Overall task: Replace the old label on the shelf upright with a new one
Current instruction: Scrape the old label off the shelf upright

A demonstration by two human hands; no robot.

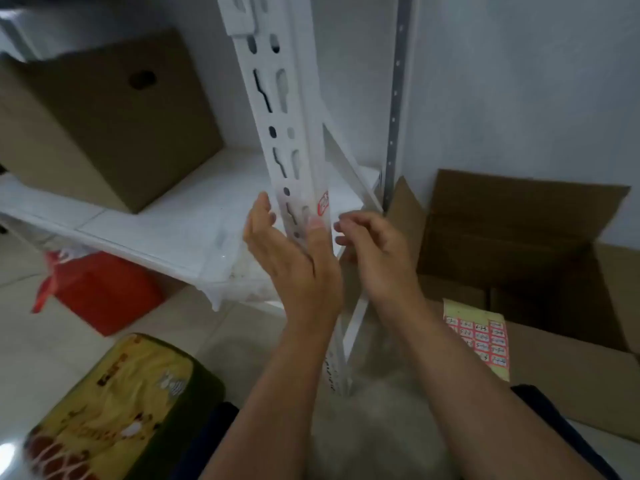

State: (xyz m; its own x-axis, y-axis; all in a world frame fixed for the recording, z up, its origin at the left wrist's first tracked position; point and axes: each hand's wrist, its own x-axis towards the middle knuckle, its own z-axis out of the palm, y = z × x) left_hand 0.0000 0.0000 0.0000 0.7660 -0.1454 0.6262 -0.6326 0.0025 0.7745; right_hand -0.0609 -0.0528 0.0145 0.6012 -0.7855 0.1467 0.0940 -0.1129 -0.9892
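A white slotted shelf upright (277,109) runs down the middle of the view. A small red-and-white label (323,202) sticks to its right face. My left hand (294,258) wraps round the upright just below the label, fingers on the left side and thumb lying up the front face, its tip under the label. My right hand (374,251) hovers right of the upright with loosely curled fingers near the label; I cannot tell whether it holds anything. A yellow sheet of red-framed labels (479,337) lies on a cardboard flap at the right.
A closed brown box (104,112) sits on the white shelf board (180,216). An open cardboard box (519,244) stands on the floor at the right. A red bag (100,289) lies under the shelf, and a yellow patterned cushion (114,403) at bottom left.
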